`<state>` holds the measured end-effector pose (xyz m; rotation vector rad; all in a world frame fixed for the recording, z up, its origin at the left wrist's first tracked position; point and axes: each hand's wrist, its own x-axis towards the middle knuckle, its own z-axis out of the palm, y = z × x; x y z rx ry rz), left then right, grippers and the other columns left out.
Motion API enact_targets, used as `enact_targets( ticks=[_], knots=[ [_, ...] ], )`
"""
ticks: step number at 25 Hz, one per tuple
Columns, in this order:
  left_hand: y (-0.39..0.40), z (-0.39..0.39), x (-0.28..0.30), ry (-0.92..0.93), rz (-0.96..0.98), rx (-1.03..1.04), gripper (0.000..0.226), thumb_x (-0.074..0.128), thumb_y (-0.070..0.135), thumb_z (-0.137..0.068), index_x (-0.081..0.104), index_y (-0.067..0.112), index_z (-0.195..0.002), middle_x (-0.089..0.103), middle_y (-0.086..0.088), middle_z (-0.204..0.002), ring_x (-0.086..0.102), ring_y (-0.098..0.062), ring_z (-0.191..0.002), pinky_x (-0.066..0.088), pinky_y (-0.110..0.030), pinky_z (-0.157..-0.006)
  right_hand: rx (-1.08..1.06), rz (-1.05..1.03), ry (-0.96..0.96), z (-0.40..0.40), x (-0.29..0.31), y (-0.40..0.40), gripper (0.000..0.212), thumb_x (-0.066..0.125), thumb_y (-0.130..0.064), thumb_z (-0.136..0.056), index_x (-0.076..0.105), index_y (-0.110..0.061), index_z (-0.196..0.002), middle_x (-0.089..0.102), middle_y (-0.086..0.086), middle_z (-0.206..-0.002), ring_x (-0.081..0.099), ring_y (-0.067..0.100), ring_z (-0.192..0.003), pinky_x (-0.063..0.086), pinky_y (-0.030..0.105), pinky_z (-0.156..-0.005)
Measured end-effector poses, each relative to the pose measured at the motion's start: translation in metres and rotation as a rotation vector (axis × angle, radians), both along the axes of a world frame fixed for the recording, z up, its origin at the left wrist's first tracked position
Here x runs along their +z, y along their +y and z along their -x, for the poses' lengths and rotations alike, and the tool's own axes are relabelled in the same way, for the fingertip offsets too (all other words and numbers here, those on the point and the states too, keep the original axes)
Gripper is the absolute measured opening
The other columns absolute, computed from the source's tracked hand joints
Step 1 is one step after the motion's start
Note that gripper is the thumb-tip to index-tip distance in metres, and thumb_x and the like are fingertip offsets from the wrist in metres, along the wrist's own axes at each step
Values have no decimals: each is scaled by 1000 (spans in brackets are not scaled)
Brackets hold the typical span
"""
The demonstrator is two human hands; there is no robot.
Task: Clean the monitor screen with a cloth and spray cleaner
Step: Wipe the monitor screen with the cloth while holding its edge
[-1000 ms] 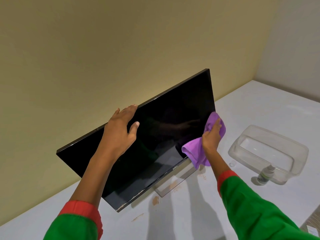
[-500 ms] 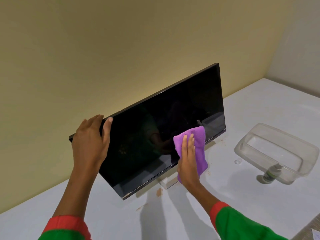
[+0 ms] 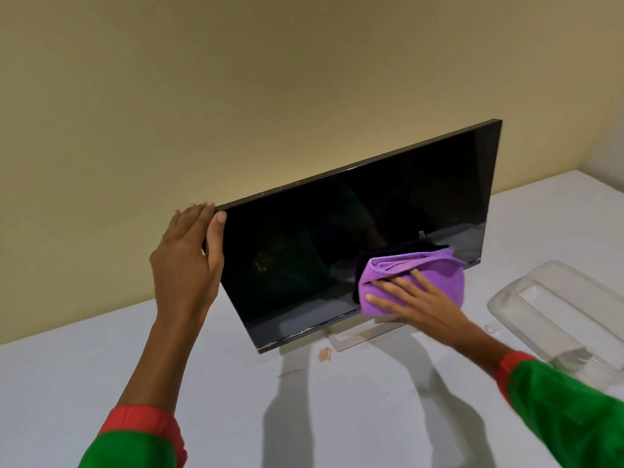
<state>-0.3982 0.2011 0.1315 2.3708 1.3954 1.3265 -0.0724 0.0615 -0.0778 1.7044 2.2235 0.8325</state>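
The monitor [image 3: 358, 238] stands on its stand near the bench's [image 3: 101, 383] back edge, tilted back. The left hand [image 3: 187, 261] clamps its upper left corner, fingers [image 3: 194, 214] over the top edge, probably to brace it against wiping pressure. The right hand [image 3: 410, 298] presses the purple cloth [image 3: 435, 275] flat, fingers spread, on the screen's lower right. No spray cleaner is visible.

Dim warm light, soft blur
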Motion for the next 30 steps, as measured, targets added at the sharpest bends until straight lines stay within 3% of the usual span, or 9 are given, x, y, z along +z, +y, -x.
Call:
enact_targets(
  ticks=[4,8,12,16,18,21,24,27,30],
  knots=[
    [0,4,3,-52,64,-26,33,43,30,-96,63,12,-116,63,-5,-122,47,-12,-125,39,-28,-101,77,142,-91,2,10,11,115,84,-25,-61,13,-25,-151,32,10,-148,37,34,-128,26,54,-108],
    [3,8,4,-59,50,-45,31,44,27,-96,64,13,-115,64,-4,-120,49,-12,-123,46,-34,-97,285,64,-79,44,14,34,101,76,-28,-72,14,-21,-152,34,8,-148,38,29,-132,23,49,-110],
    [3,10,2,-77,66,-61,31,43,29,-96,63,16,-117,63,-2,-122,49,-10,-123,42,-30,-102,437,-37,-25,94,34,63,88,68,-22,-78,18,-20,-150,34,5,-151,36,27,-134,22,46,-113],
    [6,13,1,-103,70,-84,30,44,29,-96,64,17,-115,64,-1,-121,50,-9,-122,40,-27,-103,325,-226,92,73,67,69,70,39,-3,-87,20,-23,-151,26,6,-154,37,29,-129,22,52,-112],
    [7,14,1,-111,77,-86,30,44,30,-96,64,18,-115,64,-1,-121,50,-8,-122,40,-28,-104,199,-295,108,42,71,59,75,31,5,-84,17,-25,-151,24,6,-155,34,31,-132,18,57,-114],
    [7,13,0,-120,93,-81,30,44,30,-96,64,19,-116,63,-1,-122,48,-8,-123,39,-29,-105,151,-232,41,9,51,34,93,56,2,-73,14,-26,-152,24,9,-154,28,34,-137,11,60,-115],
    [7,13,0,-129,101,-82,30,44,30,-96,63,19,-115,63,-1,-122,48,-8,-123,39,-28,-104,187,-52,-56,21,26,23,103,78,-24,-67,18,-24,-151,28,8,-151,31,33,-135,13,59,-114],
    [8,12,1,-137,112,-79,29,44,29,-96,64,19,-114,63,-1,-122,49,-8,-123,39,-28,-104,220,1,-76,51,24,39,109,80,-34,-66,13,-22,-152,26,8,-153,28,32,-137,10,60,-114],
    [5,12,2,-172,146,-91,29,45,30,-96,64,19,-115,63,-1,-122,48,-7,-123,37,-24,-104,327,15,-65,89,36,56,101,76,-30,-71,16,-20,-151,30,8,-152,32,30,-137,11,59,-112]
  ],
)
